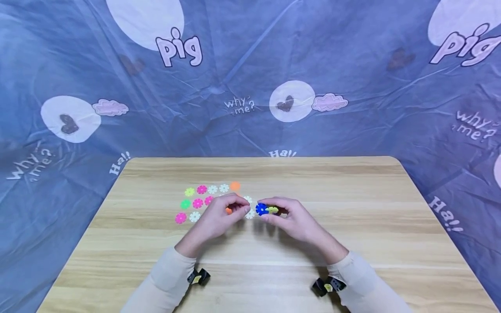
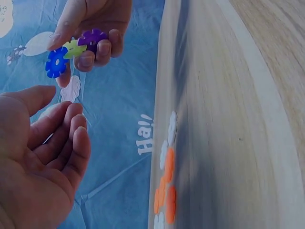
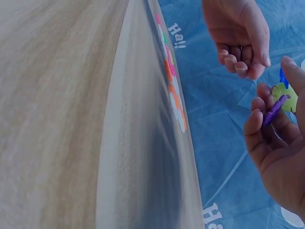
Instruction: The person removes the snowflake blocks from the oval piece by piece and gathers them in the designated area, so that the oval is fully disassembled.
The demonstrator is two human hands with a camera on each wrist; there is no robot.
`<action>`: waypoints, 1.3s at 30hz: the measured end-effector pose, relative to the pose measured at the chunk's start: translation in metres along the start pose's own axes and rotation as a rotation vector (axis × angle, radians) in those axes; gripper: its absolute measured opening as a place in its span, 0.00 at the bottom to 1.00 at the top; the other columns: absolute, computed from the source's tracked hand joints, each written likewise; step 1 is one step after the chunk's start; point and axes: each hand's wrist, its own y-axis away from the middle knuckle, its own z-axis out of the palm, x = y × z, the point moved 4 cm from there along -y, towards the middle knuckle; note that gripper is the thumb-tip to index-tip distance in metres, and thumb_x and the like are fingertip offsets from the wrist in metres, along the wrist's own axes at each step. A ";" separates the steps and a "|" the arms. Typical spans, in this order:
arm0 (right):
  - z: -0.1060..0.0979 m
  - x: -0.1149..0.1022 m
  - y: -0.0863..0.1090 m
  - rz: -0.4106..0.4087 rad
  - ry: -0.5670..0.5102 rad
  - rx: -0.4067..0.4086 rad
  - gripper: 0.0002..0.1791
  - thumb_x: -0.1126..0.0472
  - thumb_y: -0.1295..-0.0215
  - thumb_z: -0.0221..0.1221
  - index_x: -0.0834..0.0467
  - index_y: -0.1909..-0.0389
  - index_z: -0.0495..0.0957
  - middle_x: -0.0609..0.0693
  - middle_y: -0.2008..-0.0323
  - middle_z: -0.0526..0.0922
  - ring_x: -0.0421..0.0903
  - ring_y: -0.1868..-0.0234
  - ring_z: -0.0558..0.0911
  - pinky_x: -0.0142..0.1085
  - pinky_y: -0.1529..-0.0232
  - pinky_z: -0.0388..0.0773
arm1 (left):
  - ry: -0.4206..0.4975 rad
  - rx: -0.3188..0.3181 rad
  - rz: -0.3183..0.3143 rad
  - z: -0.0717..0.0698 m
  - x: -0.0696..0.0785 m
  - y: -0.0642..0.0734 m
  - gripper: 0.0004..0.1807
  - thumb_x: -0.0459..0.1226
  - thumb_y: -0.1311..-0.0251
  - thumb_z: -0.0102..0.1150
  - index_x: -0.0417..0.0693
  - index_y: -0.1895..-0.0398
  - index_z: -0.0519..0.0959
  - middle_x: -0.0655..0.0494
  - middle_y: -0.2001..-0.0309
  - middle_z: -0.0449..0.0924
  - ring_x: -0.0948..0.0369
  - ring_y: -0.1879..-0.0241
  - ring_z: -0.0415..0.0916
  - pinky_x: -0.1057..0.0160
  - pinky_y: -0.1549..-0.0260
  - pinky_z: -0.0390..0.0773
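My right hand (image 1: 295, 217) grips a short chain of snowflake discs above the table. Its blue disc (image 1: 260, 210) points toward the left hand, and a yellow-green disc (image 1: 272, 210) is slotted onto it at an angle. A purple disc (image 2: 92, 40) forms the other end, lying against the right fingers in the left wrist view; the head view hides it. Just left of the chain hovers my left hand (image 1: 221, 217), its fingers loosely bent. The left wrist view shows nothing between that thumb and fingers, and a small gap separates them from the blue disc.
Loose snowflake discs lie in rows on the wooden table (image 1: 117, 243), partly behind the left hand. Among them are a green disc (image 1: 185, 204), a pink disc (image 1: 181, 218), an orange disc (image 1: 235, 185) and several white ones. A blue printed cloth (image 1: 242, 56) hangs behind the table.
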 end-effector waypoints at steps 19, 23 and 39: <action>0.001 -0.004 -0.003 0.021 0.007 0.006 0.24 0.56 0.30 0.72 0.56 0.35 0.85 0.49 0.49 0.90 0.42 0.58 0.86 0.37 0.56 0.88 | 0.085 -0.029 -0.051 0.009 0.008 -0.004 0.10 0.40 0.23 0.61 0.46 0.56 0.89 0.47 0.65 0.86 0.63 0.69 0.75 0.67 0.69 0.78; 0.002 -0.004 -0.004 0.042 -0.002 -0.004 0.24 0.56 0.30 0.72 0.56 0.35 0.84 0.50 0.48 0.89 0.43 0.57 0.86 0.36 0.55 0.89 | 0.144 -0.040 -0.110 0.012 0.006 -0.006 0.10 0.39 0.24 0.62 0.45 0.58 0.89 0.40 0.65 0.85 0.64 0.73 0.72 0.70 0.73 0.74; -0.007 0.001 -0.001 -0.034 -0.030 0.134 0.13 0.65 0.27 0.67 0.60 0.45 0.87 0.54 0.55 0.90 0.40 0.61 0.84 0.32 0.58 0.84 | 0.220 0.042 -0.146 0.007 0.000 -0.005 0.10 0.35 0.27 0.61 0.36 0.61 0.87 0.47 0.69 0.85 0.65 0.74 0.72 0.70 0.72 0.74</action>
